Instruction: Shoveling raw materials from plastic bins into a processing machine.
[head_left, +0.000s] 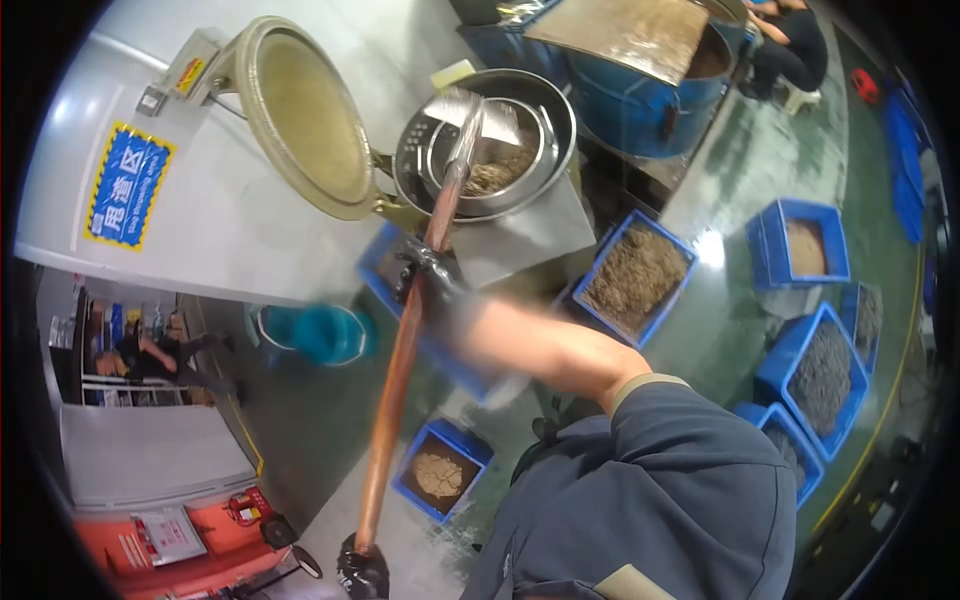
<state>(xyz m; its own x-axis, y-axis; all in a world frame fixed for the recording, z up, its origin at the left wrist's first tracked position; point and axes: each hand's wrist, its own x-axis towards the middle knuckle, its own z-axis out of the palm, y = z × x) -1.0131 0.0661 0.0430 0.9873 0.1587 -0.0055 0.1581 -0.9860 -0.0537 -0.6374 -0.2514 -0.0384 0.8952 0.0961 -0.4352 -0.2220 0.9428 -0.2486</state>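
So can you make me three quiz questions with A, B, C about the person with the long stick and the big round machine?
1. Where is the metal end of the long wooden handle?
A. In the open round drum
B. In a blue crate
C. On the floor

2. What colour are the crates on the floor?
A. Red
B. Blue
C. Yellow

3. How is the machine's round lid?
A. Shut
C. Lying on the floor
B. Swung open

Answers: 1 A, the shovel blade sits inside the drum. 2 B, every crate has blue walls. 3 B, the lid stands tipped up beside the drum. The gloved right hand and left hand both grip the handle.
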